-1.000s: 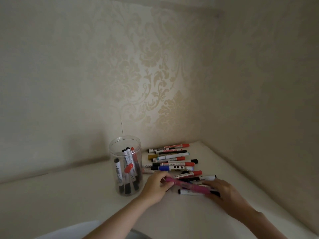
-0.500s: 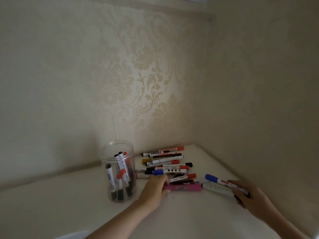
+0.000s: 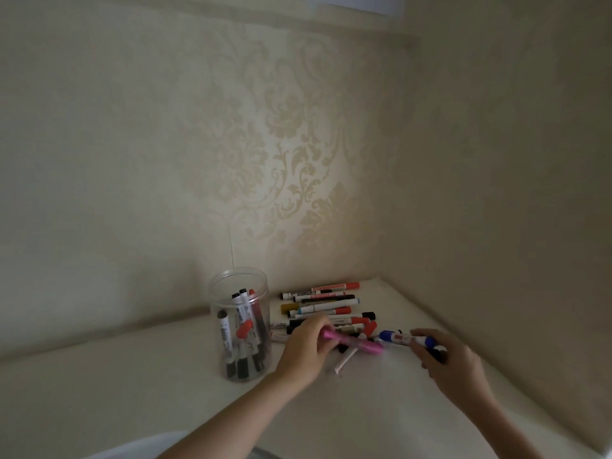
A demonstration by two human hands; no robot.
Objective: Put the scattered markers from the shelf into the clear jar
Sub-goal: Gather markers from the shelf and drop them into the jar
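Your left hand [image 3: 306, 347] was curled around a pink marker [image 3: 356, 342], fingers wrapped over one end so the rest of it stuck out to the right, just above the shelf [image 3: 165, 392]. There was also a thin white marker [image 3: 346, 359] poking out from under that hand toward the near side, but honestly I couldn't tell if you were holding that one too or if it was just lying there.

Your right hand [image 3: 447, 362] had a blue-capped marker [image 3: 405, 338] pinched between thumb and fingers, lying crossways with a blue end on each side of the grip. Something dark showed under your fingers as well, too blurry to say what. The tips of the pink and blue markers were nearly meeting in the middle between your two hands.

The clear jar [image 3: 239, 326] stood upright on the shelf just left of your left hand, not touching it. It already had a handful of markers standing inside, mostly white barrels with black caps, plus one red cap about halfway up.

The rest of the loose markers [image 3: 323, 304] were stacked in a rough row behind your hands, toward the far corner where the two walls meet, lying mostly left to right. Red caps, black caps, a yellowish one on the left edge. The wallpaper [image 3: 291, 154] behind had a pale floral pattern.
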